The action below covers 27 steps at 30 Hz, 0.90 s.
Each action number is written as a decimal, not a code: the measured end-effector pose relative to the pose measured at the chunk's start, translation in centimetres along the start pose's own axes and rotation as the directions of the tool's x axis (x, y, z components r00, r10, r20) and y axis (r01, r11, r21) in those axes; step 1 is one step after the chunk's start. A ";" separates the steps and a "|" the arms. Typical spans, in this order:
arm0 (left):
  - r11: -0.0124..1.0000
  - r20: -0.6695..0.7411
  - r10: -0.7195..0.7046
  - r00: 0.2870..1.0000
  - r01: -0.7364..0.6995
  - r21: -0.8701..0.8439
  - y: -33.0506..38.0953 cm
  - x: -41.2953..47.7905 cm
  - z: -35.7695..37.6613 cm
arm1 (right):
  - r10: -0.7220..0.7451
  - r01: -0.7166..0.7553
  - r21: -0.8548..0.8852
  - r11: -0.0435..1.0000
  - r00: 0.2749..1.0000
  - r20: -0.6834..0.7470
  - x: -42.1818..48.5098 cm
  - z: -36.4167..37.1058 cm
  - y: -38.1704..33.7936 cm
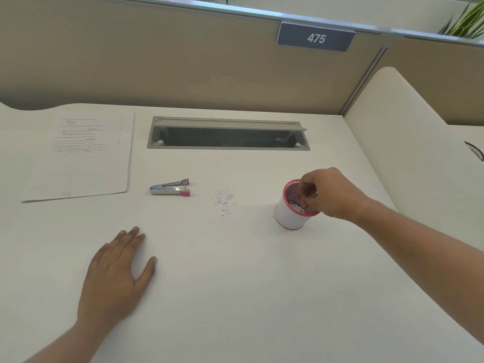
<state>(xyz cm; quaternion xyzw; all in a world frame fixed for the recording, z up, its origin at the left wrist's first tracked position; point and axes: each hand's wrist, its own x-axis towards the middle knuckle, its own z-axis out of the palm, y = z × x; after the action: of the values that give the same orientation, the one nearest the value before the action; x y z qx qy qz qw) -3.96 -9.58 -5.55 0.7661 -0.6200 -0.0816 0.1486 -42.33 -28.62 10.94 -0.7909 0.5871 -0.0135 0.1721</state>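
Head view shows the right hand [328,193] poised over the mouth of a white cup [288,216] with a red rim, which stands upright on the right part of the desk [235,284]. The hand's fingers [303,195] are curled and bunched, their tips dipping down inside the rim; whether they pinch anything cannot be told. Small white bits lie in the bottom of the cup, directly beneath those fingertips. A loose scatter of paper bits [225,199] lies on the desk to the left of the cup, well apart from the right hand. The left hand [115,273] rests flat on the desk, fingers straight and holding nothing, nearer the person. Farther left lie a metal punch [170,188] with pink ends and a printed sheet [83,155].
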 end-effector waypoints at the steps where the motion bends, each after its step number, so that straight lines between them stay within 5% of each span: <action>1: 1.000 -0.002 0.001 1.000 -0.001 0.001 0.0 0.0 0.0 | -0.001 0.001 -0.017 1.000 1.000 0.000 0.1 0.0 -0.1; 9: 1.000 -0.013 0.018 1.000 -0.018 -0.007 -0.1 0.1 0.1 | -0.143 0.193 0.220 0.956 0.964 -0.226 -1.5 3.3 -4.6; 12: 1.000 -0.016 0.021 1.000 -0.021 -0.010 -0.1 0.0 0.1 | -0.241 0.252 0.199 0.947 0.967 -0.080 -2.3 7.6 -6.7; 18: 1.000 -0.017 0.006 1.000 -0.007 -0.017 -0.1 -0.1 0.0 | -0.452 0.477 -0.150 0.866 0.875 0.174 -2.8 16.4 -9.0; 24: 1.000 -0.013 0.015 1.000 -0.015 -0.007 -0.1 0.0 0.0 | -0.304 0.322 -0.224 0.920 0.946 0.112 0.8 17.1 -8.6; 27: 1.000 -0.014 0.012 1.000 -0.012 -0.008 -0.2 0.0 0.0 | -0.283 0.291 -0.073 0.954 0.953 0.103 3.1 16.4 -8.3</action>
<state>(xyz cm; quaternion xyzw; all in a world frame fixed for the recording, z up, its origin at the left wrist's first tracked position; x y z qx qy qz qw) -3.83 -9.58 -5.63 0.7623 -0.6232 -0.0778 0.1567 -30.03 -25.26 -2.68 -0.8744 0.4573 0.0235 0.1602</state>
